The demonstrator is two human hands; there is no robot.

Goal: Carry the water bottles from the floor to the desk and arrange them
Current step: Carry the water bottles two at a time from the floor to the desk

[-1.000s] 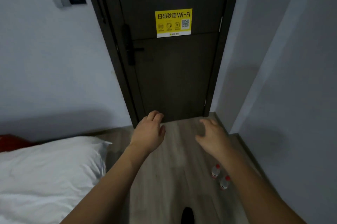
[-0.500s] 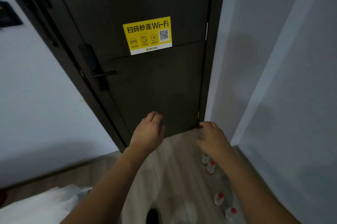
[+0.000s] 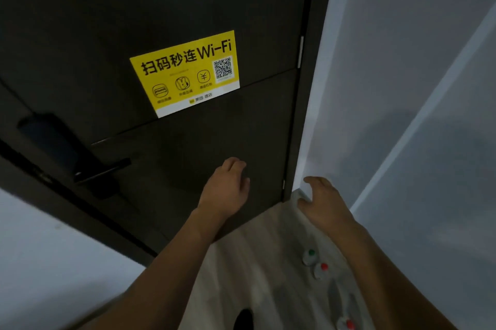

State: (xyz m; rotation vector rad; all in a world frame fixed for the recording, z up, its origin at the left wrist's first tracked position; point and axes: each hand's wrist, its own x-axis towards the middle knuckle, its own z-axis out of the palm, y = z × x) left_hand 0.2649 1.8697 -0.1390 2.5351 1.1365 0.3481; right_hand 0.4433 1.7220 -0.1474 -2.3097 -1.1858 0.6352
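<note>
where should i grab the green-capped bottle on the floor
Take the green-capped bottle at the neck just under its cap, coming from above with the right hand. It stands upright by the wall, and the red-capped bottle stands close beside it.

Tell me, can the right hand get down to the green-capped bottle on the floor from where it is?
Probably yes. The right hand is empty, fingers relaxed, above the green-capped bottle. Nothing lies between; the red-capped bottle beside it may crowd the grip.
</note>
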